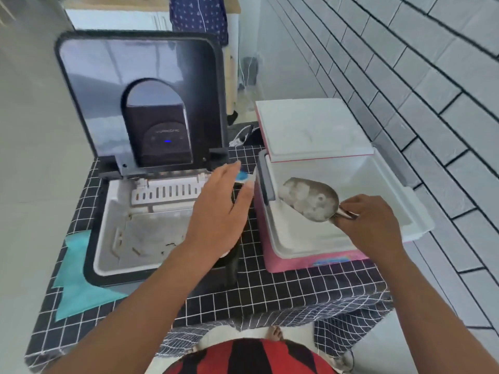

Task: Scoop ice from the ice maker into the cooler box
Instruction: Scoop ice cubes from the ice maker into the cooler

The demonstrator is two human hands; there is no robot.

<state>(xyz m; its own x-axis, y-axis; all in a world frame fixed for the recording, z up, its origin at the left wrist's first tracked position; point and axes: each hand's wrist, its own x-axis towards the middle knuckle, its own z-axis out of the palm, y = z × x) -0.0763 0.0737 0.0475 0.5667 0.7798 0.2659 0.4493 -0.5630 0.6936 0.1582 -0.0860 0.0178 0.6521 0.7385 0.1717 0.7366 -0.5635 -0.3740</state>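
The black ice maker (91,255) stands on the left with its lid raised, its white bin (151,233) showing. To its right sits the pink cooler box (297,261), white inside, with its lid (310,128) tilted up at the back. My right hand (370,225) grips the handle of a metal scoop (310,201) full of ice, held over the cooler's open interior. My left hand (224,209) hovers above the ice maker's right edge, fingers spread, holding nothing.
A black cloth with a white grid (256,290) covers the table. A teal cloth (78,282) lies at the ice maker's front left corner. A small blue and white object (243,175) sits between the two boxes. The tiled wall (405,76) runs along the right.
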